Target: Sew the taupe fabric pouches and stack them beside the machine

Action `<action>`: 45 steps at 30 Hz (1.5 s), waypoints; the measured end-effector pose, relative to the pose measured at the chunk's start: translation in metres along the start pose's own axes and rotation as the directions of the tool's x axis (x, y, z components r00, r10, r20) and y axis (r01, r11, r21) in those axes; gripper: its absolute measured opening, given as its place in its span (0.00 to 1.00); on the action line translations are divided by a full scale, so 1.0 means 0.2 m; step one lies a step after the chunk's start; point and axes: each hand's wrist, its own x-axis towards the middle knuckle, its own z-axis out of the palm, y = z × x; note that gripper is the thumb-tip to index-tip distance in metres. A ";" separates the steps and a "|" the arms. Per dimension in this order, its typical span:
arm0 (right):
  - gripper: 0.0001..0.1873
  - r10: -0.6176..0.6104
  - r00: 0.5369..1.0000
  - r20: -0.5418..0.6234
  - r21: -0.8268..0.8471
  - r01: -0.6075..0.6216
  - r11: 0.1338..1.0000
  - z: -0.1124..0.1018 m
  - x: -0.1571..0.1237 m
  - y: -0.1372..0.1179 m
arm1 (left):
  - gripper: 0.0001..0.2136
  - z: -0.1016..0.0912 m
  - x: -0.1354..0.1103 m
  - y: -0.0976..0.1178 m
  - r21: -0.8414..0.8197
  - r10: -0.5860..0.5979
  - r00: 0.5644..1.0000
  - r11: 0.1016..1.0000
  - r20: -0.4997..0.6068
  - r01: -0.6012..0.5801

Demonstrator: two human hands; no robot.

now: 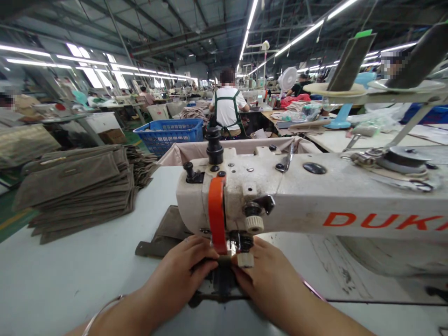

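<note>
1. Two hands sit close together at the needle area: the left hand (pixel 182 273), a thin bangle (pixel 101 317) on its wrist, and the right hand (pixel 266 275), both narrowly curled onto a dark fabric piece (pixel 220 280) lying under the presser foot (pixel 245 259).
2. Directly ahead, the white DUKI sewing machine (pixel 308 200) stands over them, its orange guard (pixel 217 214) between the hands. A thread spool stand (pixel 350 60) rises at right.
3. On the white worktop (pixel 70 289), left of the machine, lies a tall stack of brown fabric panels (pixel 77 191).
4. Behind the machine, a beige cloth-lined bin (pixel 196 151) sags open, its contents hidden; beyond it is a blue plastic crate (pixel 168 135).
5. Farthest off, a co-worker (pixel 227 105) in a green apron sits facing away – a long factory hall (pixel 175 60) of strip lights and sewing stations stretches past.
</note>
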 end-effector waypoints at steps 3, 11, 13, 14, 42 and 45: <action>0.07 -0.098 0.992 0.081 -0.088 0.105 0.991 0.02 0.01 0.00 | 0.07 0.00 0.00 0.03 0.109 0.112 0.993 0.987 0.041 -0.116; 0.04 -0.056 0.983 0.175 -0.174 0.087 0.981 0.06 -0.05 0.00 | 0.12 -0.01 0.02 0.09 0.285 0.317 0.947 0.903 0.057 -0.320; 0.04 -0.047 0.981 0.187 -0.163 0.078 0.984 0.04 -0.06 0.00 | 0.14 -0.01 0.02 0.10 0.284 0.314 0.948 0.905 0.061 -0.318; 0.04 -0.040 0.980 0.194 -0.157 0.071 0.985 0.03 -0.06 -0.01 | 0.14 -0.01 0.03 0.10 0.280 0.303 0.951 0.909 0.066 -0.309; 0.09 -0.014 0.991 -0.131 -0.004 0.014 1.000 0.06 -0.06 -0.03 | 0.12 0.04 0.03 0.07 0.151 0.199 0.980 0.969 -0.019 -0.194; 0.11 -0.016 0.990 -0.142 -0.036 0.011 0.999 0.04 -0.04 -0.03 | 0.12 0.05 0.05 0.06 0.115 0.185 0.982 0.977 -0.025 -0.181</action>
